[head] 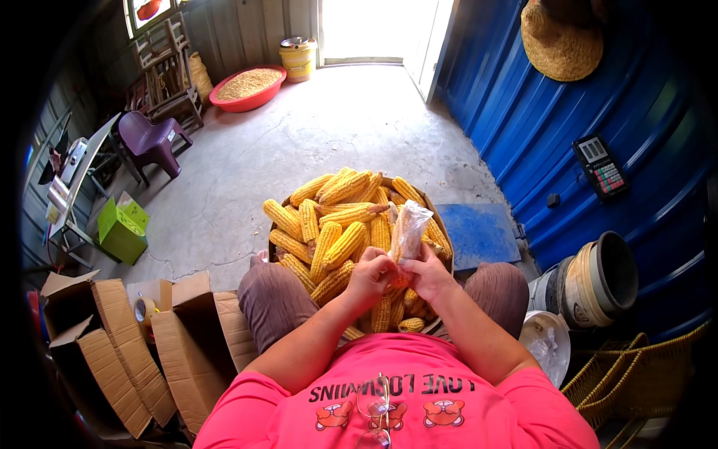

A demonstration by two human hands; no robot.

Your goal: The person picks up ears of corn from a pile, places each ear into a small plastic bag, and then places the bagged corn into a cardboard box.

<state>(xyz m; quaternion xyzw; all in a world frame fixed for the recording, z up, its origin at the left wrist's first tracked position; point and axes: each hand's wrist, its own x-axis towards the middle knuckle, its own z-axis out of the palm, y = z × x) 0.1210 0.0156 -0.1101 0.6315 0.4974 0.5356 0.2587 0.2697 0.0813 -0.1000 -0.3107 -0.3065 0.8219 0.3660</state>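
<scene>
A clear plastic bag (413, 219) stands out from between my hands over a heap of corn cobs (342, 247). Something pale and elongated shows inside it, too blurred by the plastic to name. My right hand (431, 276) is closed around the lower part of the bag. At the bag's near end, the bent fingers of my left hand (370, 279) pinch it, and a reddish patch shows just below the fingers. The yellow cobs, stripped of husks, fill a round container (447, 234) between my knees.
Open cardboard boxes (185, 331) stand at my left. At my right are stacked buckets (594, 280), a white bucket (544, 342) holding plastic bags and a woven yellow chair (634, 365). Farther off are a purple chair (148, 140) and a red basin of kernels (249, 92).
</scene>
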